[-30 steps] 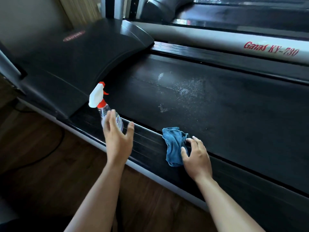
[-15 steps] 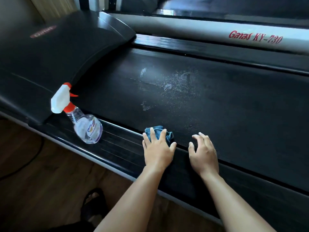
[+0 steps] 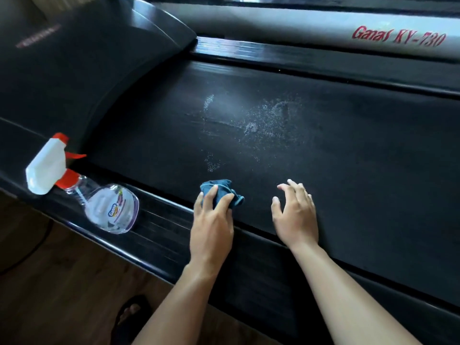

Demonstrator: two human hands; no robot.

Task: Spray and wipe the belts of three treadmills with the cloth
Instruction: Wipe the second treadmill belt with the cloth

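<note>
Cloth (image 3: pixel 220 185): blue and bunched, at the near edge of the belt (image 3: pixel 348 170), just past the side rail (image 3: pixel 161 215).
Belt: black, with a speckled wet patch of spray (image 3: pixel 263 120) mid-width, beyond the cloth and apart from it. It looks unwiped.
Left hand (image 3: pixel 211 220): fingers curled over the cloth, gripping it down on the belt.
Right hand (image 3: pixel 296 215): beside the left and clear of the cloth, fingers spread and loosely bent, holding nothing. Cannot tell whether the palm bears on the belt.
Spray bottle (image 3: pixel 99 202): lying on its side on the rail, left of the cloth, apart from both hands.
Step in hand (judgement): spraying is done for this patch and wiping is about to start.
Next move (judgement): push the cloth forward into the wet patch and sweep across it. The cloth is bunched small, so it needs several overlapping passes or opening out first.
Second treadmill (image 3: pixel 311 23): alongside, beyond the far rail. Cannot tell the state of its belt.
</note>
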